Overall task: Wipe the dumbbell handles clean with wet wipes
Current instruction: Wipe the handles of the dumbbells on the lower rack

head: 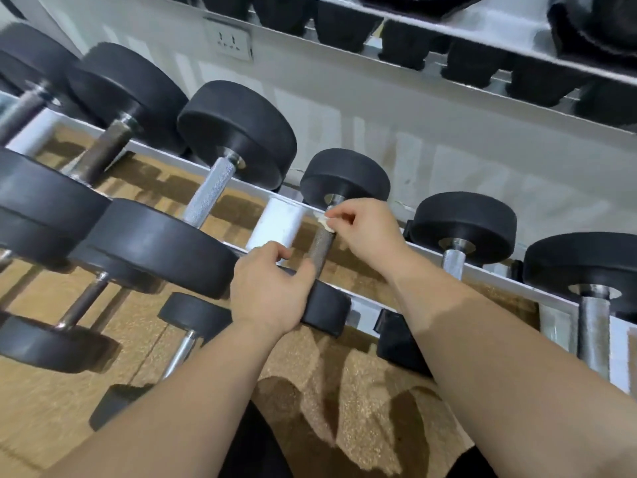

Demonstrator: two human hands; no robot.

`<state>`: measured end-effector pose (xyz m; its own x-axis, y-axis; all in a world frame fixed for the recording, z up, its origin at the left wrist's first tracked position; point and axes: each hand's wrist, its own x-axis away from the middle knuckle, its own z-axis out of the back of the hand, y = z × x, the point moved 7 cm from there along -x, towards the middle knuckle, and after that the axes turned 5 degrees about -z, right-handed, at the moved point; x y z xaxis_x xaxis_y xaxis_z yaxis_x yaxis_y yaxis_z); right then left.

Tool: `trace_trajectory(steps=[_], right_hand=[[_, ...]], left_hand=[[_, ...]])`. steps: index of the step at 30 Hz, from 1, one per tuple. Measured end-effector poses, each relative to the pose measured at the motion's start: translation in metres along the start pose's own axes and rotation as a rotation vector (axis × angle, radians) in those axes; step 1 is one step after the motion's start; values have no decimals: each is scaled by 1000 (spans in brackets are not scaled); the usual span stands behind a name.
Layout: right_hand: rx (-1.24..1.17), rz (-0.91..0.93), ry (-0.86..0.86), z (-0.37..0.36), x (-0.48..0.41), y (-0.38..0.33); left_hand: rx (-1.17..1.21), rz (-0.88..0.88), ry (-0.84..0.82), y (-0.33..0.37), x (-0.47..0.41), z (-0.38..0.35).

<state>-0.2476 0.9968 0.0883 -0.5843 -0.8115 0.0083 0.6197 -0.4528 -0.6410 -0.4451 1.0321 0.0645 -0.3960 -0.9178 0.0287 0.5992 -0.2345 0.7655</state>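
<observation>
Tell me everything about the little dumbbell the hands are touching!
The small dumbbell has two round black heads that look like rubber, joined by a dark, rough-textured metal handle. It lies across the pale rails of the rack, one head far, one near. The left hand grips the near head and hides part of it. The right hand pinches a small crumpled white wipe against the far end of the handle, beside the far head.

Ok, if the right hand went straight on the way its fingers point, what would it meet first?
The right hand pinches the wet wipe against the dumbbell handle, so that handle comes first; probably the white tube beyond.
</observation>
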Motion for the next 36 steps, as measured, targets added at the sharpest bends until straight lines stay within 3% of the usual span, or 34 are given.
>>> trace_trajectory(steps=[4,9,11,15,21,23,26,28,30,33,36], right_hand=[[-25,-1,41,-8,-1,4],[181,204,-198,-26,3,-13],[225,228,-82,-18,-6,-14],[228,92,81,-13,-8,-12],[134,245,-280,-32,32,-20],[152,265,-176,-27,20,-18],[174,98,58,-10,-7,-5],[160,28,89,-10,-9,-1],[123,79,-17,-18,6,-6],[114,299,-288,-34,40,-15],[122,368,-312,-33,35,-14]], left_hand=[[-5,-34,3,-2,-2,-2],[-1,-37,-29,-1,-3,-3],[3,-32,-28,-2,-3,-3],[15,-36,-33,-4,-3,-3],[45,-45,-28,-3,-3,-4],[36,-45,-27,-2,-2,-4],[24,-42,-28,-1,-2,-3],[34,-45,-30,-2,-3,-3],[47,-44,-30,-4,-4,-4],[55,-52,-28,-4,-3,-4],[52,-55,-38,-3,-4,-5]])
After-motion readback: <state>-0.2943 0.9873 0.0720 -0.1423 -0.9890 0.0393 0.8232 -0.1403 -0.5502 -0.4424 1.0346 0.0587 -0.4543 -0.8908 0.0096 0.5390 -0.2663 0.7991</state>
